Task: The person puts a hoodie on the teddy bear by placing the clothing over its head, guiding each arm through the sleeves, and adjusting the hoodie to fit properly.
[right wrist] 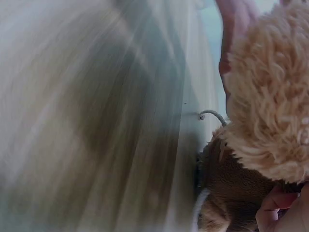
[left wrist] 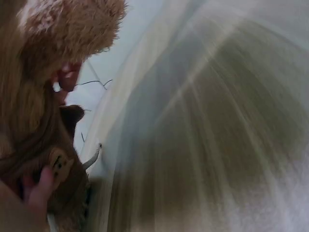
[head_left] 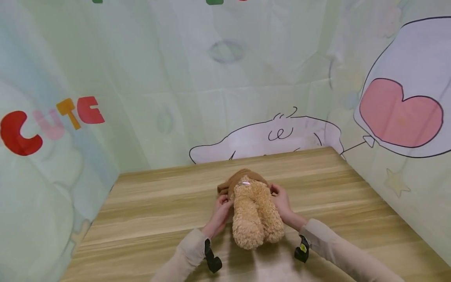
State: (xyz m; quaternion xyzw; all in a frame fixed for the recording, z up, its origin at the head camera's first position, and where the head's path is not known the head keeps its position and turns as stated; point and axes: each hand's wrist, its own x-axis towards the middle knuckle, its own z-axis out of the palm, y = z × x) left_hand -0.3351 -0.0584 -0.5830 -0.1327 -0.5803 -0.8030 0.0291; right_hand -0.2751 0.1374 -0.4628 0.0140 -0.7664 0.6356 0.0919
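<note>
Your bear lies mid-table, legs toward you at 6 o'clock, brown garment bunched at its 12 o'clock end. Your left hand and right hand pinch that cloth from 9 and 3. The garment work looks only partway done.

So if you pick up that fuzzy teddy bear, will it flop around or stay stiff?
The teddy bear would probably flop: its curly plush body looks soft and stuffed, and the brown garment on it bunches where the left hand and right hand hold it. It likely weighs little. Lying flat on the wooden table, it seems unlikely to roll.
</note>
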